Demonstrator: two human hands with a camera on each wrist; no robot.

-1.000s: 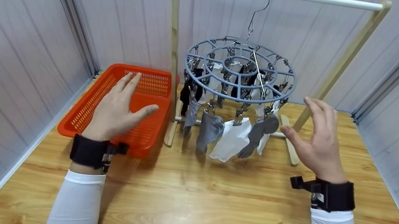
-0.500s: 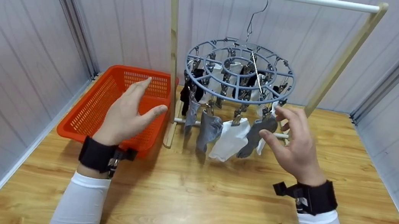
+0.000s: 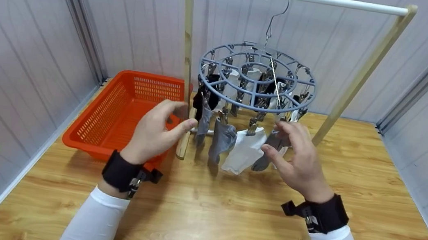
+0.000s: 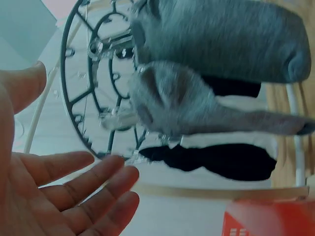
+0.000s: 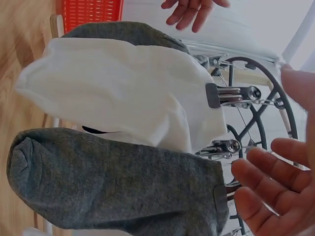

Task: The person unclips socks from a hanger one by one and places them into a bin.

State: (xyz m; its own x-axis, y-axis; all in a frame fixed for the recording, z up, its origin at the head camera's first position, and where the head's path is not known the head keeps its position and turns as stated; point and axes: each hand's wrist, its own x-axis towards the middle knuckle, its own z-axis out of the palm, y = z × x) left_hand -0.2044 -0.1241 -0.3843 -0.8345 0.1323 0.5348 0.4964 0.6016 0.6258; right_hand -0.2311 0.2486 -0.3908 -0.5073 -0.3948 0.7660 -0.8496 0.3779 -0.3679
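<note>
A round grey-blue hanger [image 3: 255,107] carries metal clips with socks hanging from them. My left hand [image 3: 156,135] is held beside the hanger's left side, thumb apart from relaxed fingers, with nothing in it. In the left wrist view, a grey sock [image 4: 167,98] and a black sock [image 4: 221,162] hang beyond that hand. My right hand [image 3: 297,160] is near the dark grey sock [image 5: 118,182] at the front right, its loosely bent fingers close to that sock's clip and holding nothing. Beside this sock hangs a white sock [image 3: 244,153] from a clip [image 5: 236,96].
An orange basket [image 3: 70,140] stands at the left on the wooden table [image 3: 200,225], partly behind my left hand. The hanger's hook hangs from the white bar [image 3: 337,2] of a wooden rack, whose posts [image 3: 361,81] flank it. Panel walls [image 3: 10,68] enclose the sides and back.
Both hands have moved inward toward the hanger. The left came right from over the basket; the right moved left, up to the dark grey sock, its fingers bending. The socks hang about as before.
</note>
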